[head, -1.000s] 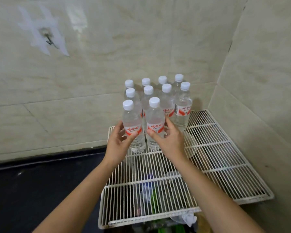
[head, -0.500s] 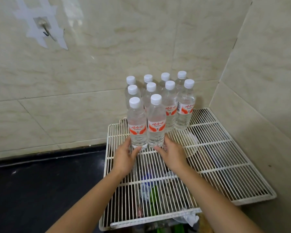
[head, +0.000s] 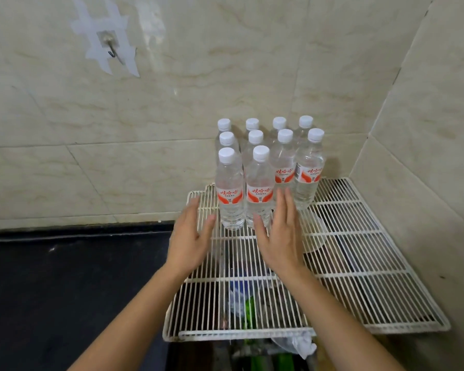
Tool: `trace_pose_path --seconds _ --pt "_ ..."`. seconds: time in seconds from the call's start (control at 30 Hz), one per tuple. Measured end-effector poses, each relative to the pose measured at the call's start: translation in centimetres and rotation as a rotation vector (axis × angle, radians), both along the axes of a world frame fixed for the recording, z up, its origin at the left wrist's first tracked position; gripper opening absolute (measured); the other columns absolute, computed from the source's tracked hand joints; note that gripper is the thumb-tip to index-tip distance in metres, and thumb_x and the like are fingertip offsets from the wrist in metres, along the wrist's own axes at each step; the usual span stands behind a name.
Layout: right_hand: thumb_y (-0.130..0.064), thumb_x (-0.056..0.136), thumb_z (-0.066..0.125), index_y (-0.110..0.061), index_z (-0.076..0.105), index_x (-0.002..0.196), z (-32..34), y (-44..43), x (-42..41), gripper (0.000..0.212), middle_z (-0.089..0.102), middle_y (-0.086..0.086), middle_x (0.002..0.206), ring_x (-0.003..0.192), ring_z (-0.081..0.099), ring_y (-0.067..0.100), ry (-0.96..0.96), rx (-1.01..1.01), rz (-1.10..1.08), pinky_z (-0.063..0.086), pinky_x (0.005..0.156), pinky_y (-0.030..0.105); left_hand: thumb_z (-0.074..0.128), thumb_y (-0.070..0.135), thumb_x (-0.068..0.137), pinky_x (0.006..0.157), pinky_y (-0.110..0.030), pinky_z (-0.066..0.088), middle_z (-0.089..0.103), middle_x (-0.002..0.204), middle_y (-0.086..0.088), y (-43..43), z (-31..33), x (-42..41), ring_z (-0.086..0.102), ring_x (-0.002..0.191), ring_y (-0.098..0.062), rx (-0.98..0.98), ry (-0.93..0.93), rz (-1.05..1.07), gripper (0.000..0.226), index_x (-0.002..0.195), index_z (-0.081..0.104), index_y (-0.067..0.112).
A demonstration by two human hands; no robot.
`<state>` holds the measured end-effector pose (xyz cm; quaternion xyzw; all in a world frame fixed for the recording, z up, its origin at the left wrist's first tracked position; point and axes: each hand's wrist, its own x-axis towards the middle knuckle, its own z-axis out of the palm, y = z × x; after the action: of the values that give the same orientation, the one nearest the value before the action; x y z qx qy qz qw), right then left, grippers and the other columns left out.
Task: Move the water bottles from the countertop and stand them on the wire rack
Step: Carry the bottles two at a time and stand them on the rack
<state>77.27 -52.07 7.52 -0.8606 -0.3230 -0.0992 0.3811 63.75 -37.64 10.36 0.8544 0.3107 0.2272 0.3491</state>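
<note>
Several clear water bottles [head: 263,167] with white caps and red labels stand upright in rows at the back of the white wire rack [head: 359,253], against the tiled wall. The front row has two bottles, a left one [head: 229,194] and a right one [head: 259,194]. My left hand [head: 189,236] hovers open just left of and below the front left bottle, apart from it. Just in front of the front right bottle is my right hand [head: 280,236], open with fingers straight and holding nothing.
A black countertop [head: 65,290] lies left of the rack. Tiled walls close the back and right side. A metal hook [head: 113,52] is taped on the back wall. Under the rack lie a bag and green items [head: 249,309].
Both hands have let go of the two front bottles and drawn back toward me, fingers spread. The two bottles stay standing on the rack.
</note>
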Motion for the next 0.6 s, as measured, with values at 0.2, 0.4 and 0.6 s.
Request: trace_pose_path --seconds 0.2,0.4,0.6 --pt "-0.045 0.102 0.046 -0.013 0.024 0.158 2.5 3.6 -4.3 0.069 0.018 0.022 0.166 0.155 0.019 0.035 -0.335 0.156 0.293 0.017 0.126 0.047 0.037 0.049 0.103 0.121 -0.044 0.022 0.028 0.165 -0.014 0.8 0.3 -10.9 0.026 0.152 -0.031 0.496 0.048 0.309 0.064 0.155 0.036 0.013" --pt "-0.053 0.1 0.047 -0.013 0.029 0.159 1.3 10.8 -13.0 0.073 0.012 0.024 0.167 0.156 0.01 0.04 -0.269 0.042 0.521 0.016 0.124 0.056 0.04 0.048 0.102 0.115 -0.058 0.032 0.03 0.163 -0.021 3.0 0.0 -22.6 0.029 0.15 -0.039 0.628 0.237 0.635 0.065 0.153 0.041 0.008" --pt "-0.057 0.101 0.044 -0.019 0.028 0.16 1.9 17.6 -26.3 0.072 0.005 0.017 0.169 0.157 0.004 0.038 -0.379 0.032 0.777 0.006 0.127 0.053 0.039 0.05 0.102 0.115 -0.06 0.031 0.028 0.163 -0.022 5.6 0.1 -37.5 0.028 0.15 -0.041 0.664 0.33 0.856 0.066 0.153 0.041 0.009"
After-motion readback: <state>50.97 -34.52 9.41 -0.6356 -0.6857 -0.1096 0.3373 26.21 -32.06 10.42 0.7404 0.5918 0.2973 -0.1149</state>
